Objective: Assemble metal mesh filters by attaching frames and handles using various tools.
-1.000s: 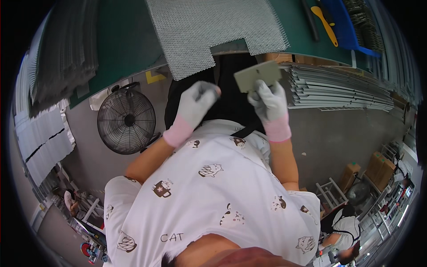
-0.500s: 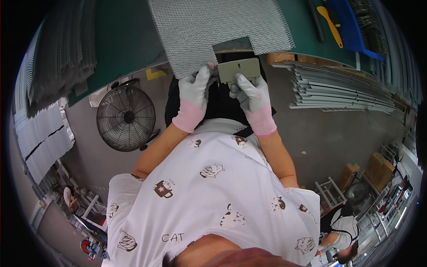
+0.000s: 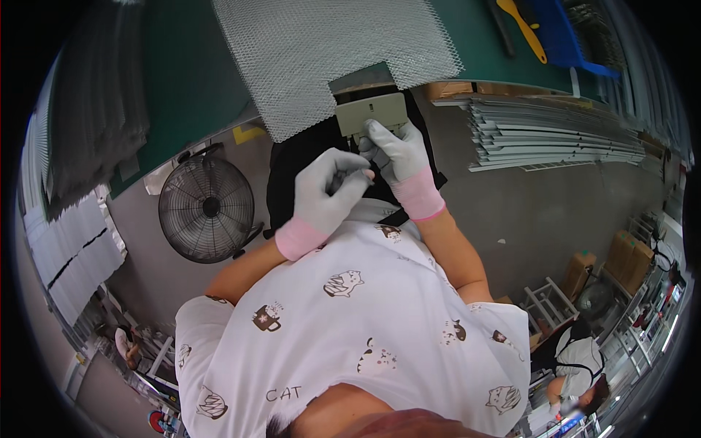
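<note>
My right hand, in a grey-white glove with a pink cuff, grips a flat grey-green rectangular plate by its lower edge. The plate has a small dark slot, and thin prongs show beneath it. Closer to my body, my left hand, gloved alike, is off the plate with its fingers curled toward the thumb. Whatever those fingertips hold, if anything, I cannot make out. Past the plate, a silvery expanded-metal mesh sheet lies on the green table. A rectangular notch in its near edge faces me.
Stacked mesh sheets stand at the left. A black floor fan is below the table edge. Metal strips are piled at the right. A yellow-handled tool lies beside a blue bin. Other people work behind.
My left hand has pulled back from beside the plate toward my body. The right hand still holds the plate. The whole view has shifted slightly, so the table things appear further left.
</note>
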Available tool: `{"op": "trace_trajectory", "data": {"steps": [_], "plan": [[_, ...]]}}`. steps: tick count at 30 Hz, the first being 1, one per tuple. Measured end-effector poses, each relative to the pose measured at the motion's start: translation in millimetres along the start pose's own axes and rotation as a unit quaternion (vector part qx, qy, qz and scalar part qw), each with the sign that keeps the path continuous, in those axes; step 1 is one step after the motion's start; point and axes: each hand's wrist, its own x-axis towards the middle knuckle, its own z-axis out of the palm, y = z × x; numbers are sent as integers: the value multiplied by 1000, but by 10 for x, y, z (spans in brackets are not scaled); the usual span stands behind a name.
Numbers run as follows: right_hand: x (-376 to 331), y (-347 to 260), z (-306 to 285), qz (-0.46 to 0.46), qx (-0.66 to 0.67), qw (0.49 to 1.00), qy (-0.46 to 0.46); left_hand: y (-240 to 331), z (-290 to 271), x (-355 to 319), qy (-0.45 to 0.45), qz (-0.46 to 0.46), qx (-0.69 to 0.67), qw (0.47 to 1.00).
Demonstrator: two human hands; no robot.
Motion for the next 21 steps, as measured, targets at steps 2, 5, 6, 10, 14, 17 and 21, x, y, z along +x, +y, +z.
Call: {"op": "trace_trajectory", "data": {"steps": [2, 5, 6, 10, 14, 17, 21], "plan": [[-43, -40, 71, -21, 39, 999, 2, 272, -88, 301, 5, 347, 231, 909], [17, 22, -82, -24, 7, 999, -32, 692, -89, 967, 18, 483, 409, 774], [62, 60, -104, -17, 11, 999, -36, 663, -91, 1183, -16, 462, 423, 779], [80, 74, -104, -22, 28, 999, -36, 565, -47, 1506, -66, 407, 431, 802], [59, 23, -70, -24, 13, 999, -27, 557, -67, 1533, -85, 403, 410, 814], [33, 3, -49, -27, 11, 999, -21, 571, -69, 1534, -93, 405, 402, 816], [-45, -88, 55, -15, -14, 1000, 13, 605, -73, 1502, -99, 405, 404, 814]]}}
